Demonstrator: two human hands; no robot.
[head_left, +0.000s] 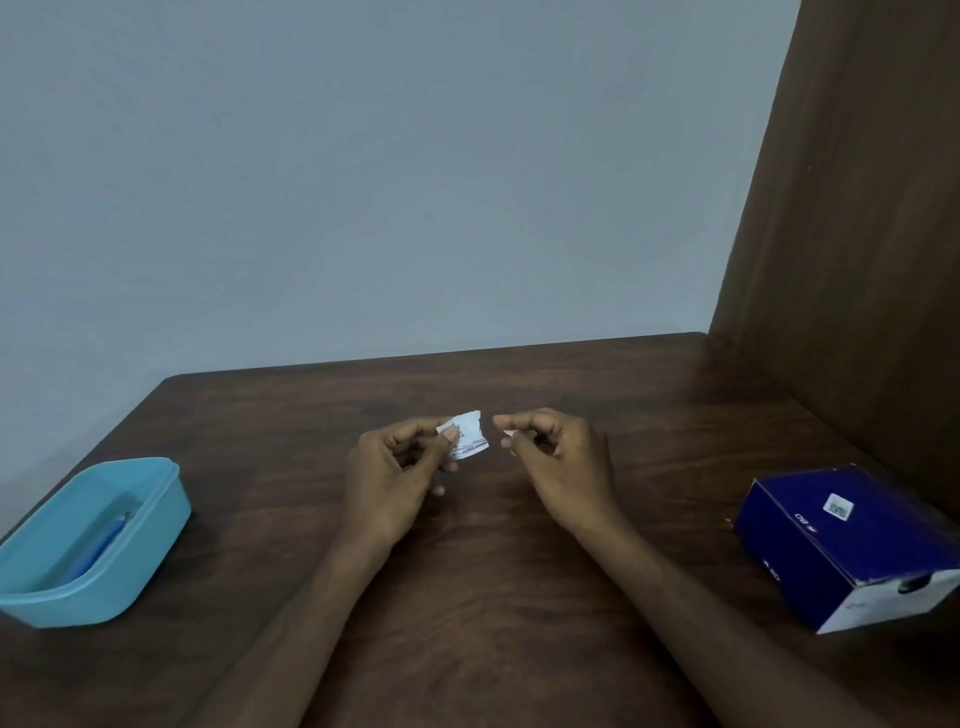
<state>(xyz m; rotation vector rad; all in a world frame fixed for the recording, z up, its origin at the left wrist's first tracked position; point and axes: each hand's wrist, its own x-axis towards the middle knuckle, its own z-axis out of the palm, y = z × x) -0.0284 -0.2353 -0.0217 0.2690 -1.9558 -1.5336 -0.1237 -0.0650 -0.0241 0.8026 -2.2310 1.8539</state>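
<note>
My left hand (395, 467) pinches a small white printed paper packet (467, 435) between thumb and fingers, a little above the dark wooden table (493, 571). Just to the right of the packet, my right hand (550, 457) has its fingers curled, and its thumb and forefinger pinch a tiny pale scrap (509, 435) that is too small to identify. A narrow gap separates the packet from the right fingertips.
A light blue plastic tub (93, 540) sits at the table's left edge with a blue pen-like thing (104, 540) inside. A dark blue cardboard box (852, 545) lies at the right. A brown wooden panel (857, 208) stands along the right side, a grey wall behind.
</note>
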